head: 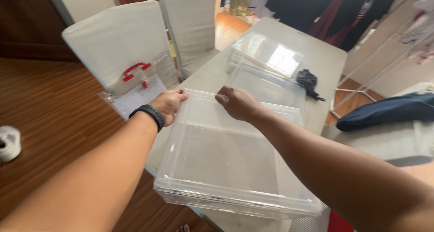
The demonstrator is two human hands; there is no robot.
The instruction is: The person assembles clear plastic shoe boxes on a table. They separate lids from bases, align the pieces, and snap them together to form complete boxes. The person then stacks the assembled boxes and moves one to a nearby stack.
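- Left hand (169, 104) and right hand (237, 103): fingers curled over the far rim of the clear plastic box (226, 168).
- Box overhangs the desk (316, 55) edge; judged risk: a pull tips it off.

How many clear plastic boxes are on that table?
3. The nearest clear box lies under both hands, the second just beyond it, the third farthest along the table. Whether some are loose lids is unclear.

The white shoe (9, 143) is cut off by the left edge.
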